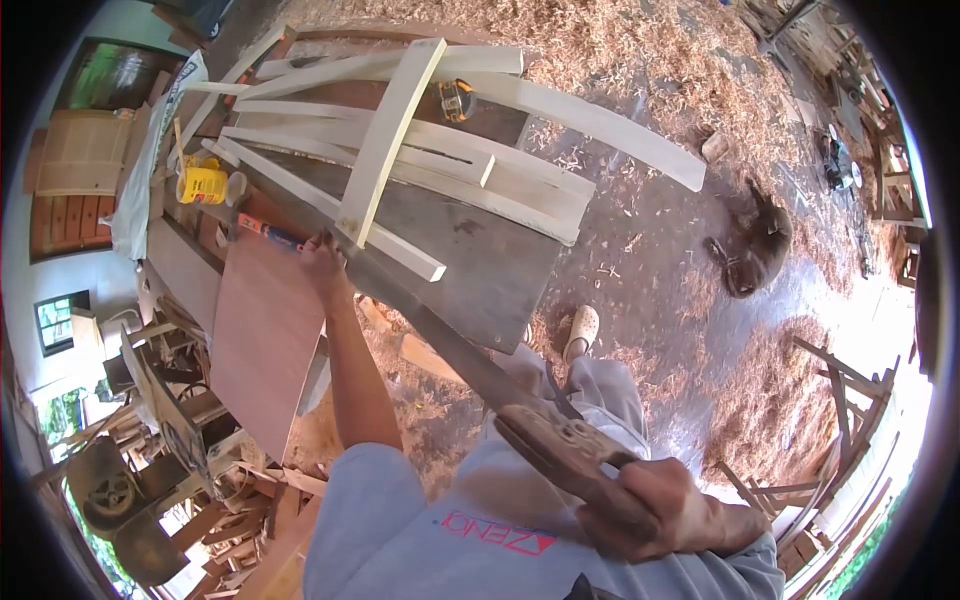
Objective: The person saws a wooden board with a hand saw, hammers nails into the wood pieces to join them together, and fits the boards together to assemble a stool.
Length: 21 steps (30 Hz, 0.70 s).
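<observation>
My right hand (665,500) is wrapped around the wooden handle of a handsaw (450,350). Its long dark blade slants up and left from my chest to the table's near edge. My left hand (322,262) is closed near the blade's far end, beside the lower end of a pale crosswise board (395,140). What its fingers grip is hidden. A blue and orange tube-like item (268,232) lies right by those fingers. Beneath the crosswise board, several pale wood strips (520,165) lie lengthwise on the dark table (480,255).
A yellow and black tape measure (457,101) rests among the strips. A yellow tub (203,184) stands at the table's left, above a reddish-brown panel (265,340). A dog (758,250) lies on the shaving-strewn floor. Scrap wood (830,440) is piled at right.
</observation>
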Each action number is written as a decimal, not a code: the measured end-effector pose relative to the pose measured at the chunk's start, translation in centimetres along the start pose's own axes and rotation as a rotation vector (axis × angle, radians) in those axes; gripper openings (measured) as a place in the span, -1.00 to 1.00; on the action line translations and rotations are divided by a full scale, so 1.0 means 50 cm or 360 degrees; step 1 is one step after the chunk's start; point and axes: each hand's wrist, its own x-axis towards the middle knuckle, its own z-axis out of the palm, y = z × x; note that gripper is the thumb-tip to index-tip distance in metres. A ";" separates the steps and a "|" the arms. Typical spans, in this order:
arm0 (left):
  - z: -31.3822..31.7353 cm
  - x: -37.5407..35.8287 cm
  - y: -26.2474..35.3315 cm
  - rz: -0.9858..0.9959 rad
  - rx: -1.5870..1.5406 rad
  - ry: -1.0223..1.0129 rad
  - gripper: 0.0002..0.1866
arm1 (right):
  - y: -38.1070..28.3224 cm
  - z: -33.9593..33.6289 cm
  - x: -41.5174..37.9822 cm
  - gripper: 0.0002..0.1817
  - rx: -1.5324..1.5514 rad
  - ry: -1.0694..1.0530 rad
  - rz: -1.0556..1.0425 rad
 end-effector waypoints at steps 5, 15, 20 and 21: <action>0.006 0.002 -0.002 0.0046 -0.0061 -0.0047 -0.86 | 0.041 0.034 0.046 -0.79 -0.0152 -0.0120 -0.0035; -0.003 0.000 -0.009 0.0005 -0.0063 0.0018 -0.82 | 0.040 0.031 0.004 -0.80 0.0048 -0.0162 0.0319; -0.010 0.020 -0.029 0.0094 0.0260 0.0087 -0.72 | 0.110 0.127 0.179 -0.84 0.0283 0.0099 0.0486; -0.013 0.015 -0.031 0.0086 0.0245 0.0125 -0.72 | 0.122 0.141 0.196 -0.84 0.0275 0.0060 0.0474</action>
